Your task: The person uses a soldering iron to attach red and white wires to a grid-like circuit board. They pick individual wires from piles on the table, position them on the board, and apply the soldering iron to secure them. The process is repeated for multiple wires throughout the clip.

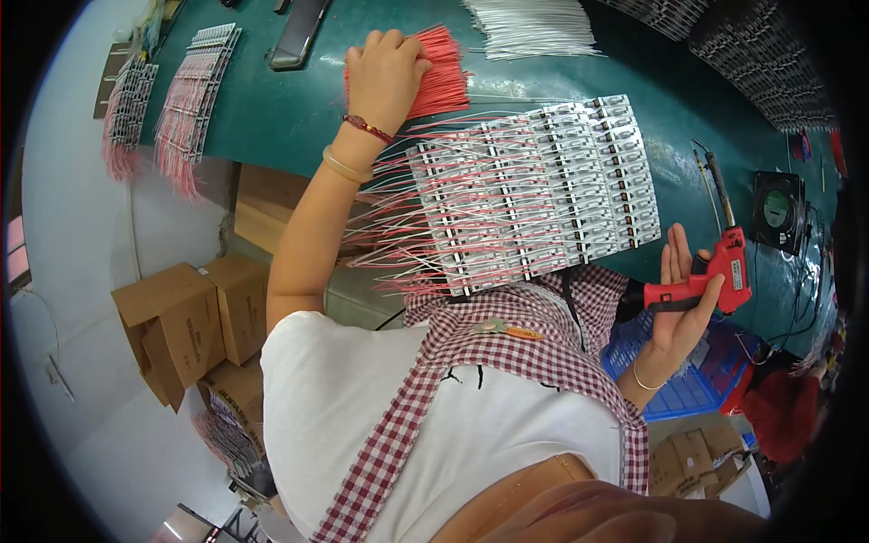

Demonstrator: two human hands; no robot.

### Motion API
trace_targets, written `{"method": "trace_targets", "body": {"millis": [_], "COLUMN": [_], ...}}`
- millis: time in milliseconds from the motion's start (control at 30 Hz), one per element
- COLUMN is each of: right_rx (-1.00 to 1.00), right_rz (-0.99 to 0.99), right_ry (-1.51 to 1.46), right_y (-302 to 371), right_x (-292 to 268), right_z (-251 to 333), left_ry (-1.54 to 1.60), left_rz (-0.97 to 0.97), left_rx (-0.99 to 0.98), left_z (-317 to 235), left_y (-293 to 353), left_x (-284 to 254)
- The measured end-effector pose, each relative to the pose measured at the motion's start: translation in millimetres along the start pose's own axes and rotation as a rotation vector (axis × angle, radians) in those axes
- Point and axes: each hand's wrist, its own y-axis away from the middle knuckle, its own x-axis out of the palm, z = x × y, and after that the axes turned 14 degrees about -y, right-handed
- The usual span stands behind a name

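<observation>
My left hand (387, 80) rests on a thick bundle of red wires (441, 77) at the far side of the table. Its fingers curl over the wires and the fingertips are hidden. In my right hand (681, 303) lies the handle of a red soldering gun (720, 276), held by thumb and palm with some fingers stretched out. The gun's thin metal tip points away from me. Between my hands a panel of white circuit modules (543, 190) lies in rows, with red and white wires (398, 217) sticking out of its left side.
White wires (534, 27) lie in a pile at the back. A phone (299, 34) and more wired panels (195, 95) are on the left of the green table (262, 118). Stacked modules (760, 54) fill the far right, near a black device (778, 210). A blue basket (679, 398) sits low right; cardboard boxes (181, 326) stand left.
</observation>
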Motion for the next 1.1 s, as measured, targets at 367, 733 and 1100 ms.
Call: {"method": "trace_targets", "body": {"millis": [367, 733, 1100], "right_rx": [-0.03, -0.028, -0.021], "right_rz": [-0.01, -0.033, -0.035], "right_ry": [-0.01, -0.023, -0.023], "right_y": [1.0, 3.8, 7.2], "right_x": [7.1, 1.4, 1.3], "right_z": [4.2, 8.0, 7.9], "left_ry": [0.161, 1.685, 1.592], "left_rz": [-0.303, -0.577, -0.346], "left_rx": [-0.022, -0.529, -0.481], "left_z": [3.5, -37.5, -85.7], "left_y": [0.1, -7.3, 11.3], "left_x": [-0.5, -56.2, -32.8]}}
